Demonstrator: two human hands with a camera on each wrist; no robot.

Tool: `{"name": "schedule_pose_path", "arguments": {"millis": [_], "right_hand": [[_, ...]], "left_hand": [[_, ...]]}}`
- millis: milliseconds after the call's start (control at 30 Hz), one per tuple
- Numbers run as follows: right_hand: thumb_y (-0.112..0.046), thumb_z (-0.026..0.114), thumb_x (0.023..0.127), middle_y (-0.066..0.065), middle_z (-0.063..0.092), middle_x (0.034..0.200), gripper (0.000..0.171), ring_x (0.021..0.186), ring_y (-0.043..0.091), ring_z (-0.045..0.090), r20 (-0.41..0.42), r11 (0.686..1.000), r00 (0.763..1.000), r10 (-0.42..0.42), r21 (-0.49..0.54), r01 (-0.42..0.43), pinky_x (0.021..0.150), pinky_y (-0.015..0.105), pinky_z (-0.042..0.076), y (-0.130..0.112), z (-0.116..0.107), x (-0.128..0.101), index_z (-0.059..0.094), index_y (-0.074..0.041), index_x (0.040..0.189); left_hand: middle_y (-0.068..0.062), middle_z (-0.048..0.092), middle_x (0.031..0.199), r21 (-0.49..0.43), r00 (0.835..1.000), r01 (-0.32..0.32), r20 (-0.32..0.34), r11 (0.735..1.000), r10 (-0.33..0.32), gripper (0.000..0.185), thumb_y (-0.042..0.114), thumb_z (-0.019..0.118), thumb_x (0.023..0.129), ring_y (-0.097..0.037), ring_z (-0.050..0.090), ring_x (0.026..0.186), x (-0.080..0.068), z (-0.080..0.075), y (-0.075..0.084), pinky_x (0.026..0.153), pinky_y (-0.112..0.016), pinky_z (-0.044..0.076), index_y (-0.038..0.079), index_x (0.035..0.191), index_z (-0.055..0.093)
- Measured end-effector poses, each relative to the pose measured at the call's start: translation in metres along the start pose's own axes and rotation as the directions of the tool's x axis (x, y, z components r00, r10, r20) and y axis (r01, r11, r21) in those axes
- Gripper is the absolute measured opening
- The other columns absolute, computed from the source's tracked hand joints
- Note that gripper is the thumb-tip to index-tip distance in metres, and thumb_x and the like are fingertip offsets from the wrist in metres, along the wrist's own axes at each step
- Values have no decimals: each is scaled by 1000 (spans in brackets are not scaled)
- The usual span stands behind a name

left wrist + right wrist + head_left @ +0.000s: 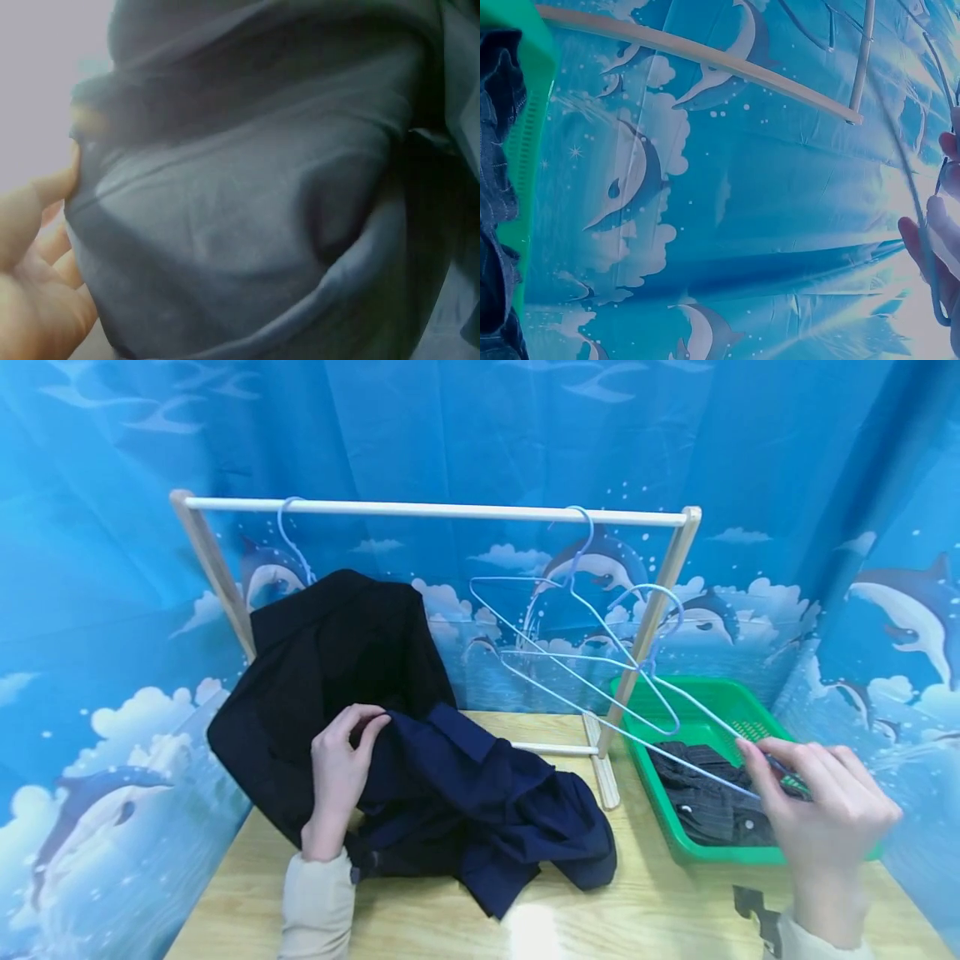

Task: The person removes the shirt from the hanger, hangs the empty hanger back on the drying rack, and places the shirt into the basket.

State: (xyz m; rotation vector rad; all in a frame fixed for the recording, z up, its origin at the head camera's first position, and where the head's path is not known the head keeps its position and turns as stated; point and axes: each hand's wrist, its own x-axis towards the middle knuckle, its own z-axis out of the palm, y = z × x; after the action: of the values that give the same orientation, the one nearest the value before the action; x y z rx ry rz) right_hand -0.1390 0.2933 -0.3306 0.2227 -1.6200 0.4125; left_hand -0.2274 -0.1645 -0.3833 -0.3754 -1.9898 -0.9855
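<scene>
A crumpled navy garment lies on the table. My left hand pinches its upper left edge between thumb and fingers; the left wrist view shows the raised cloth beside that hand. My right hand holds a light-blue wire hanger by one end, above the green basket, with its hook toward the rack. In the right wrist view the hanger's wire runs along the fingers. A black garment hangs on the rack's left side, behind my left hand.
The wooden rack's rail spans the back. A bare hanger hangs from it at the right. To the right of the rack, a green basket contains dark striped clothes. A dolphin-print curtain surrounds the wooden table.
</scene>
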Motion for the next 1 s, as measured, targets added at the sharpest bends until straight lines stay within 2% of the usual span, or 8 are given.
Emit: {"name": "schedule_pose_path", "arguments": {"millis": [233,400,500,600,733,833,1000], "right_hand": [[-46,70,94,20,64,59,54,52,40,51,14,999,1000,-20,-31,21,69,5,22,-5,7,0,74,3,72],[-50,67,95,18,67,61,57,51,38,53,30,1000,999,-9,-11,9,56,11,24,-21,17,0,74,2,72],[-50,66,95,16,66,60,58,49,36,53,37,1000,999,-6,8,6,55,10,22,-32,24,0,73,2,71],[-49,65,96,15,67,62,56,51,35,55,60,1000,998,-3,13,3,53,16,26,-40,31,-4,73,1,72],[-43,66,97,13,68,65,48,56,32,58,111,1000,994,4,21,-7,52,29,32,-47,42,-13,74,-1,76],[-34,69,96,12,69,68,36,60,31,58,155,999,988,16,41,-22,54,32,34,-50,52,-15,74,-2,81],[-17,68,96,16,68,76,18,67,32,56,232,995,972,37,77,-56,60,33,36,-63,69,0,72,1,93]], "left_hand": [[-5,74,91,-17,1000,3,30,1000,-3,3,9,74,92,-19,69,82,-2,0,1,77,-18,47,8,95,75],[-4,74,92,-36,999,-1,45,999,2,4,10,74,92,-18,69,84,-2,3,5,78,-21,48,8,95,75],[-3,73,92,-36,997,-11,76,999,14,4,12,74,93,-18,69,85,-3,9,9,78,-24,50,9,96,75],[-3,73,93,-42,992,-23,122,999,28,5,15,73,94,-18,69,86,-4,15,15,78,-29,52,10,96,75],[-2,72,93,-56,986,-22,165,998,31,7,17,73,94,-18,69,87,-5,21,22,78,-34,54,10,96,74],[-2,72,92,-54,984,-15,179,998,24,7,16,74,93,-18,70,86,-6,22,24,78,-36,55,10,96,74],[-3,73,93,-51,982,-7,187,999,17,7,16,74,93,-18,70,87,-7,20,23,79,-38,57,10,96,74]]}}
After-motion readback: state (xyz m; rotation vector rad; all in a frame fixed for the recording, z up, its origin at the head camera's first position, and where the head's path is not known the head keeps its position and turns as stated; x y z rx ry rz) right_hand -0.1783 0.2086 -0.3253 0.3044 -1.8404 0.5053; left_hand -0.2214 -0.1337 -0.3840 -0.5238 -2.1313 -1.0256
